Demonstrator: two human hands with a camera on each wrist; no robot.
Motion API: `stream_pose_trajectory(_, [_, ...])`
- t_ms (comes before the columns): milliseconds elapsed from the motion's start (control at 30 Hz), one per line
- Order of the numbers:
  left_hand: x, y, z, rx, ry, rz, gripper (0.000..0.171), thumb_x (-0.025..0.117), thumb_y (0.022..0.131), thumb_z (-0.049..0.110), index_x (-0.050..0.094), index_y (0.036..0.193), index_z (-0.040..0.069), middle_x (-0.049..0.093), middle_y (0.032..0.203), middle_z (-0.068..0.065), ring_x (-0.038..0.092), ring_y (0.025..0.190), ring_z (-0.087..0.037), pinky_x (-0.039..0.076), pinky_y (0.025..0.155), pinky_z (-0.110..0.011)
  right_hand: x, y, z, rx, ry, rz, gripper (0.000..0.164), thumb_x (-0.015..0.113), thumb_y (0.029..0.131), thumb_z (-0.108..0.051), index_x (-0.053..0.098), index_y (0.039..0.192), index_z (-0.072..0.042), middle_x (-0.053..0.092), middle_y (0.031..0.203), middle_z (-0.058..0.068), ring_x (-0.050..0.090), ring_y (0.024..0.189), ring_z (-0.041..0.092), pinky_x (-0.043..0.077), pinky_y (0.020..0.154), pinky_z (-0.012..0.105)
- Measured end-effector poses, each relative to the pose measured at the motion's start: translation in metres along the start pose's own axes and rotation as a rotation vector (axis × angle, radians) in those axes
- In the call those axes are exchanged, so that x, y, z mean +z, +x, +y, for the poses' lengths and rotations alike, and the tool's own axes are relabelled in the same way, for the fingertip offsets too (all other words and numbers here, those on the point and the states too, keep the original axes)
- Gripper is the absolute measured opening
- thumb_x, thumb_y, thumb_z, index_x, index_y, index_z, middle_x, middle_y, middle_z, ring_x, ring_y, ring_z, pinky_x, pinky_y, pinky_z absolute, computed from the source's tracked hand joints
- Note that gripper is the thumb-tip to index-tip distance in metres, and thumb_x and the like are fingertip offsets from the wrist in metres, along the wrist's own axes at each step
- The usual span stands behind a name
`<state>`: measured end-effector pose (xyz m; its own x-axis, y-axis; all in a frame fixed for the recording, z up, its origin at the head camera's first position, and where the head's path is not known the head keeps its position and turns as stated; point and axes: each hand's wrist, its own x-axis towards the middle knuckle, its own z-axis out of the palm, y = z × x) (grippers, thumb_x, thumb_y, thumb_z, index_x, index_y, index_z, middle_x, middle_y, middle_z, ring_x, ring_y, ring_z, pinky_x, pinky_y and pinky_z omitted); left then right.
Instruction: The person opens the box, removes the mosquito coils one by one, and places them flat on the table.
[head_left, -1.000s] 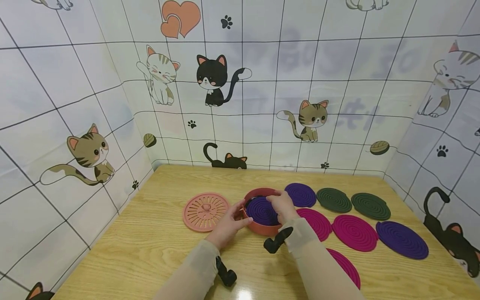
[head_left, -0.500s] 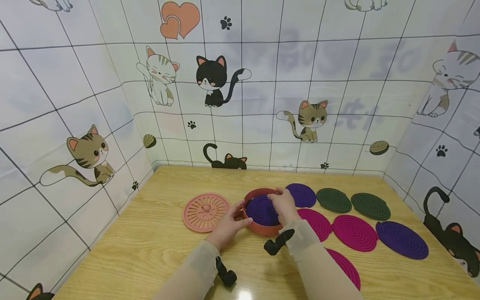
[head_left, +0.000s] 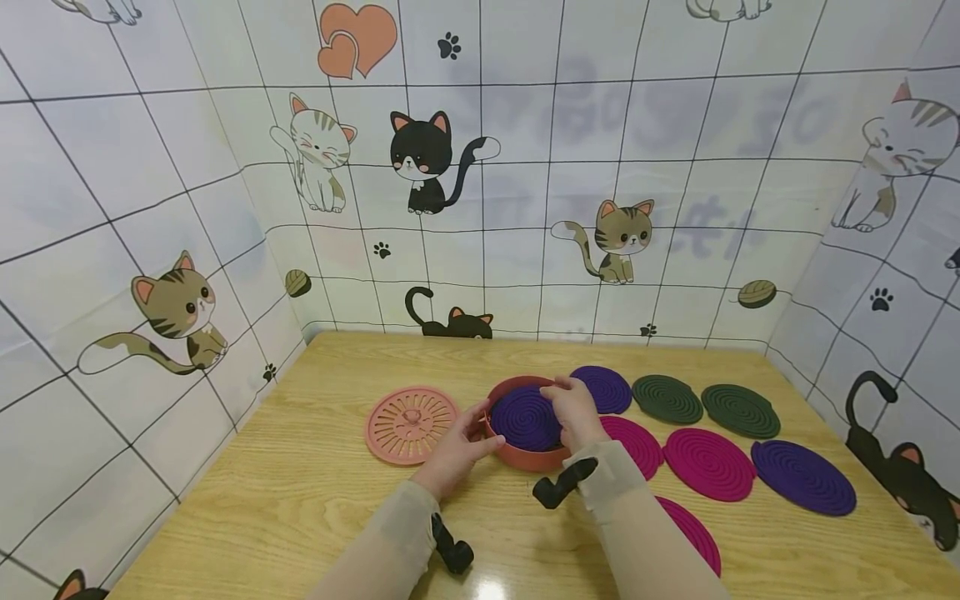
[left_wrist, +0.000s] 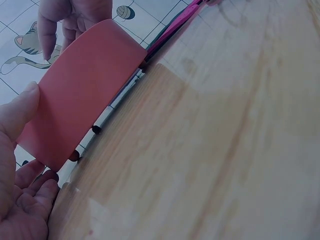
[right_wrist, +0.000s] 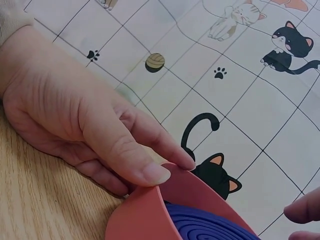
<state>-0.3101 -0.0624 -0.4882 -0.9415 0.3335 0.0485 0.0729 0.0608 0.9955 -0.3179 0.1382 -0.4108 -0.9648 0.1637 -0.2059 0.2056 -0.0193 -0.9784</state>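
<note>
A reddish-orange round mosquito coil box (head_left: 528, 459) stands on the table with a purple mosquito coil (head_left: 525, 417) lying inside it. My left hand (head_left: 457, 446) holds the box's left side, thumb at the front and fingers farther back; the right wrist view shows this left hand (right_wrist: 90, 115) at the rim. My right hand (head_left: 576, 412) is over the box's right side, fingertips near the coil's edge. In the left wrist view this right hand (left_wrist: 82, 17) appears beyond the box wall (left_wrist: 80, 95). Whether its fingers touch the coil is unclear.
A pink slotted lid (head_left: 412, 425) lies left of the box. Several coils lie flat to the right: purple (head_left: 804, 477), green (head_left: 667, 399) and pink (head_left: 709, 464). A pink coil (head_left: 690, 533) is partly hidden by my right sleeve. Patterned walls border the table (head_left: 300, 467).
The purple coil has shifted and lies flatter, covering the dark gap at its upper left. My right hand has moved slightly right; my left hand has stayed on the box.
</note>
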Motion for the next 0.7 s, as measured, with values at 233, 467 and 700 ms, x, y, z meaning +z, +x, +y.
stream_pose_trajectory(233, [-0.0004, 0.0006, -0.0013, 0.0, -0.021, -0.013, 0.072, 0.071, 0.089, 0.024, 0.034, 0.15, 0.018, 0.04, 0.148, -0.011, 0.039, 0.134, -0.027, 0.036, 0.109, -0.044, -0.0006, -0.0009, 0.0026, -0.015, 0.003, 0.004, 0.054, 0.051, 0.096, -0.008, 0.032, 0.146, 0.0, 0.028, 0.151, 0.021, 0.021, 0.14, 0.039, 0.017, 0.114, 0.055])
stream_pose_trajectory(467, [-0.0013, -0.0004, -0.001, 0.003, -0.014, -0.017, 0.077, 0.074, 0.086, 0.029, 0.033, 0.151, 0.018, 0.039, 0.148, -0.012, 0.041, 0.133, -0.027, 0.039, 0.107, -0.042, -0.0023, -0.0006, 0.0058, 0.002, 0.001, -0.006, 0.055, 0.051, 0.096, -0.007, 0.032, 0.146, 0.002, 0.027, 0.151, 0.022, 0.02, 0.14, 0.04, 0.018, 0.114, 0.055])
stream_pose_trajectory(700, [-0.0006, -0.0001, 0.0001, -0.001, -0.004, -0.017, 0.076, 0.073, 0.087, 0.027, 0.033, 0.151, 0.017, 0.039, 0.149, -0.012, 0.04, 0.134, -0.028, 0.039, 0.107, -0.043, -0.004, -0.003, 0.0061, 0.016, 0.014, -0.007, 0.054, 0.052, 0.096, -0.008, 0.032, 0.146, 0.001, 0.027, 0.15, 0.022, 0.02, 0.14, 0.04, 0.017, 0.114, 0.056])
